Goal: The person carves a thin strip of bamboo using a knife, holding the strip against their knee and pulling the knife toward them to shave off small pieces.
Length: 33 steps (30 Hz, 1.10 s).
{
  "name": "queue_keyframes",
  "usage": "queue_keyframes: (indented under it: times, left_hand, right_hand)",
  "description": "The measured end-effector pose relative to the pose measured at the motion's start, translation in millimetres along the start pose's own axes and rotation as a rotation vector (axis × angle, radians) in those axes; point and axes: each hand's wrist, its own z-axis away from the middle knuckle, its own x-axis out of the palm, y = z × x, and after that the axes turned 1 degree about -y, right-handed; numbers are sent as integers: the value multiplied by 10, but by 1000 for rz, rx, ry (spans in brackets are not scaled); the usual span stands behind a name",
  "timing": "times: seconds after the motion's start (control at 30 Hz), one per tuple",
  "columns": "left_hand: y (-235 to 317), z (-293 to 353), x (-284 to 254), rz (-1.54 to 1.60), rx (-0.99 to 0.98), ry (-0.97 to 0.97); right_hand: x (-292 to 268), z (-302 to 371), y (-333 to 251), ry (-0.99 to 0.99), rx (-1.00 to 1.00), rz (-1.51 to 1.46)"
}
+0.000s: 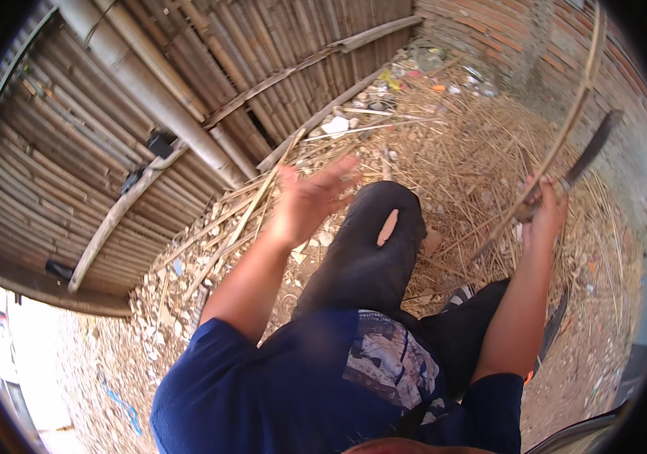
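Note:
My left hand (310, 203) is raised over the ground beside my left knee, its fingers spread with nothing in them and slightly blurred. Out to the right, my right hand (544, 212) is closed round a machete, whose dark, slightly curved blade (594, 147) points up and away. A long bamboo strip (568, 125) passes by the same hand and seems gripped along with the machete. Its upper end rises toward the brick wall, and its lower end slants down over the straw. The machete's handle is mostly hidden by the fingers.
A bamboo-slat wall (126, 151) with thick poles stands to the left, a brick wall (482, 34) at the far right. Bamboo splints (251, 204), straw (475, 144) and stones cover the ground. A dark, long flat thing (556, 321) lies beside my right arm.

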Motion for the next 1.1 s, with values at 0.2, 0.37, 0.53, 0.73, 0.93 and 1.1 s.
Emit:
queue_keyframes:
  times: [0.2,0.37,0.53,0.73,0.93,1.1]
  left_hand:
    - [832,111,724,332,388,-278]
    - [903,143,993,323,371,-426]
    - [886,108,1137,317,330,-497]
    - [830,58,1214,318,308,-543]
    - [676,2,1128,174,346,-390]
    - [591,8,1174,310,333,-228]
  right_hand:
    - [13,-12,3,21,60,-37]
    - [-81,-28,19,81,75,-93]
    - [-258,-81,-9,96,81,-97]
    - [-371,-88,-38,132,53,-101]
    - [-367,-52,-91,155,86,-98]
    - [-401,-71,-82,142,73,-68]
